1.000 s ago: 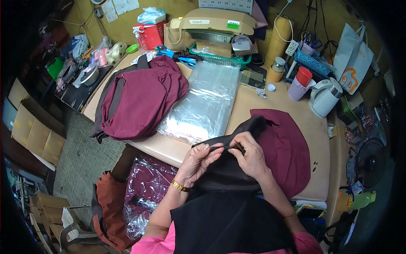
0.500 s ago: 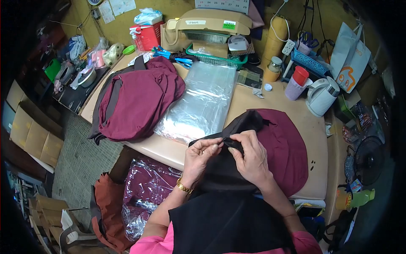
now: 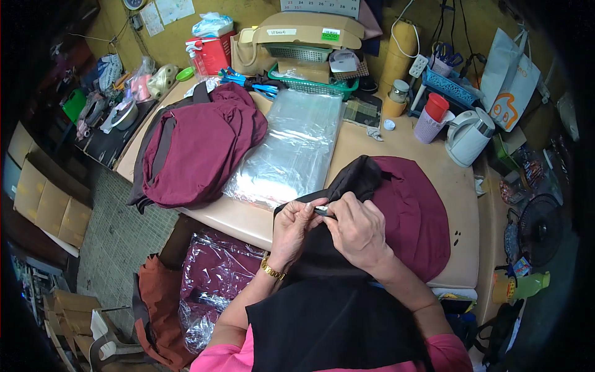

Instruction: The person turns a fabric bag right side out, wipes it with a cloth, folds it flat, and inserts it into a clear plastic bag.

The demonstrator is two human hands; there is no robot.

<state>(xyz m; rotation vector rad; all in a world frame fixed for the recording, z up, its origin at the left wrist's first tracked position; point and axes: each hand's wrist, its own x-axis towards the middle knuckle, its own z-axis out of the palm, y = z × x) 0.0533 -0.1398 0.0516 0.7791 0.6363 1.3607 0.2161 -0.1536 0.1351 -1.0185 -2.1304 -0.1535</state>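
At the near edge of the table (image 3: pixel 412 146), my left hand (image 3: pixel 291 229) and right hand (image 3: pixel 361 230) pinch the black cloth (image 3: pixel 322 254); some table shows between it and the shiny plastic (image 3: pixel 288 142), far left

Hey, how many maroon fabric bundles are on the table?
2: the left bundle, beside the clear plastic sheets, and the right bundle, beside the right hand. More may be hidden underneath.

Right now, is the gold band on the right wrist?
No, the gold band sits behind the left hand; the right hand wears none.
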